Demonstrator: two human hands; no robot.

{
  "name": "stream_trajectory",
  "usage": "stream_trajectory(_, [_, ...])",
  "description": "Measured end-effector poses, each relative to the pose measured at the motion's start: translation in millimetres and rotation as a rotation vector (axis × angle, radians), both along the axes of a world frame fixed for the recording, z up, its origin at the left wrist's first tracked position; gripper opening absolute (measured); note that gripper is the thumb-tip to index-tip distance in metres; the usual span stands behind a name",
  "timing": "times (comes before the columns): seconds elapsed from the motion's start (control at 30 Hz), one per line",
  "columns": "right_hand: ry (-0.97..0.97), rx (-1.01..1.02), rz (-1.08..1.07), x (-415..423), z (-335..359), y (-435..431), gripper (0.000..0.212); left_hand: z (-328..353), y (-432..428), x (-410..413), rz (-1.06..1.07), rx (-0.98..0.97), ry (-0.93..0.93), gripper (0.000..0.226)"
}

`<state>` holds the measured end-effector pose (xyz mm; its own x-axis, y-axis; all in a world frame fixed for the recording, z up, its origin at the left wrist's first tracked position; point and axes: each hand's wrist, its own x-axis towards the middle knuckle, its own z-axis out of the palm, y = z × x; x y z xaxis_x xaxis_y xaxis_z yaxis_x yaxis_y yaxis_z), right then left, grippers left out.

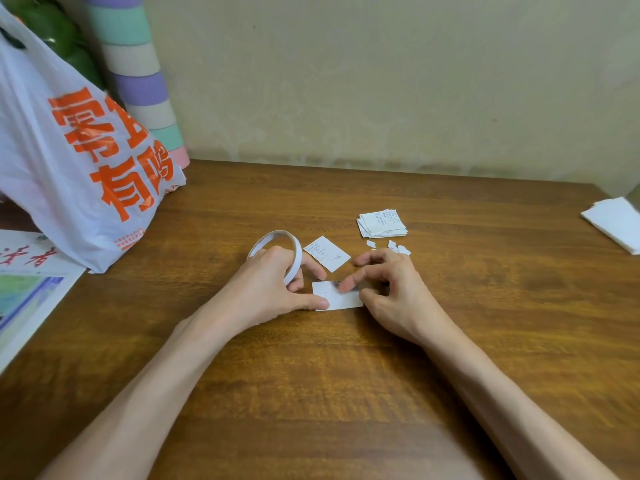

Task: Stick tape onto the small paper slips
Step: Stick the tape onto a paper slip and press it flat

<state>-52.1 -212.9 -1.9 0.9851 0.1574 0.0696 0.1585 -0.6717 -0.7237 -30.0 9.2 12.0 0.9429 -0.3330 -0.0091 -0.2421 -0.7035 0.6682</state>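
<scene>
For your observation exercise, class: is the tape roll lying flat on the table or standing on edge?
On edge: the tape roll shows as an upright ring, gripped by the left hand.

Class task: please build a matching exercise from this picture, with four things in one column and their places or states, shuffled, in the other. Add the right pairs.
Things:
1 tape roll
2 nearest slip
3 stack of slips
4 plastic bag

Places:
A at the left of the table, orange print
B gripped by the left hand
C under fingertips of both hands
D untouched, beyond the right hand

Pairs: 1-B, 2-C, 3-D, 4-A
</scene>
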Motion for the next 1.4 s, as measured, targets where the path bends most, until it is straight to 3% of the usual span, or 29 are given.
stream_trajectory(0.4, [-0.003, -0.041, -0.026, -4.4, 5.3, 1.3, 0.045, -0.9, 0.8, -2.1, -0.169, -0.038, 0.016, 0.016])
stream_trajectory(1.4, [-0.008, -0.007, -0.069, -4.7, 3.0, 2.1, 0.045, -0.3, 0.6, 0.7, -0.129, 0.083, -0.001, 0.021])
